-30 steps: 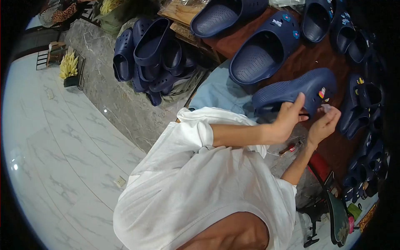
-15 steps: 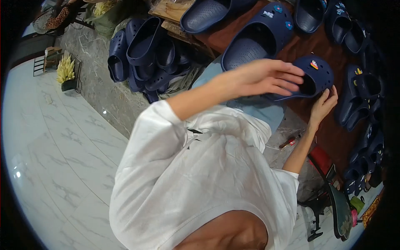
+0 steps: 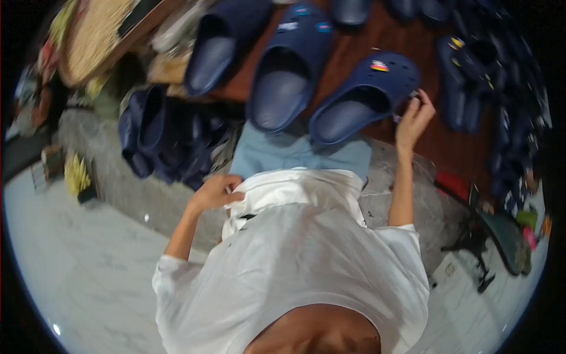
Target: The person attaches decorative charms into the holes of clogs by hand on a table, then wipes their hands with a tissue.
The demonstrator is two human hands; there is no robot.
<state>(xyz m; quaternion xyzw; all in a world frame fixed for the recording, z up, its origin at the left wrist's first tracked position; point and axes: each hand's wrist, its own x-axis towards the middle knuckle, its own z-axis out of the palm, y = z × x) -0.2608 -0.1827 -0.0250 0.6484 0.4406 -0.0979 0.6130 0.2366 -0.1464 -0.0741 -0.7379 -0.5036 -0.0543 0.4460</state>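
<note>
A navy clog (image 3: 349,109) with a small colourful charm on its upper lies at the table's near edge. At its toe is my right hand (image 3: 415,121), fingers bent together; a small pale bit shows at the fingertips, too blurred to name. My left hand (image 3: 213,192) is down at my waist, its thumb and fingers closed on the hem of my white shirt (image 3: 268,192). Left of the first clog lies a larger navy clog (image 3: 283,88) with blue and white charms, and beyond that another navy clog (image 3: 213,53).
A reddish-brown table (image 3: 348,44) bears the clogs, with many more crowded along its right side (image 3: 457,88). A heap of navy clogs (image 3: 171,135) lies to the left. A round woven tray (image 3: 97,41) is at upper left, and a dark chair (image 3: 501,236) at right.
My left hand has moved from over the charmed clog down to my shirt hem. My right hand stays by the clog's toe. The view has shifted, and the clogs appear further left.
</note>
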